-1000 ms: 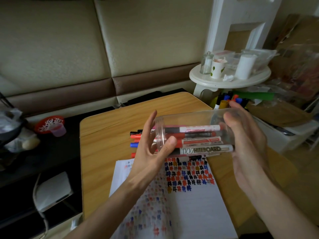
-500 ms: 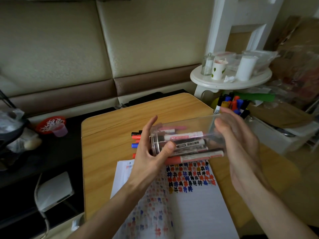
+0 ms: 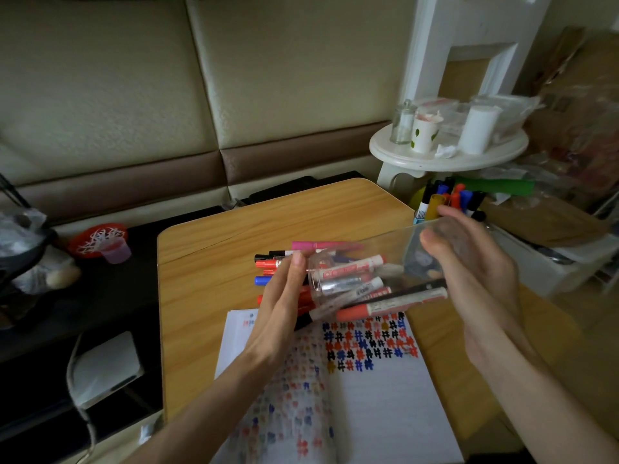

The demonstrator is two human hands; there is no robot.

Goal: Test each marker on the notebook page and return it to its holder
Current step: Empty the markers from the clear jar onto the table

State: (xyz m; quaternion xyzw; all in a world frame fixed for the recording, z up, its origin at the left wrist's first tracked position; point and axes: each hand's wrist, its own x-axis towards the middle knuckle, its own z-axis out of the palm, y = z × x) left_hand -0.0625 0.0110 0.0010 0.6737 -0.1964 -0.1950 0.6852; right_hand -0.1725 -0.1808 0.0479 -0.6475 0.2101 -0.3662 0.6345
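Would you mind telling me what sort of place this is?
Probably a home living room: a padded sofa behind a small wooden table, and a cluttered white stand beside it.

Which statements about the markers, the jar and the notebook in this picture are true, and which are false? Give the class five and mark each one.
1. The clear jar is held on its side, not upright. True.
2. The notebook page is blank. False: it bears rows of coloured hash marks.
3. The right hand grips the jar's base end. True.
4. The left hand is writing with a marker. False: it rests at the jar's mouth, beside loose markers.
5. A pink marker lies on the wooden table. True.
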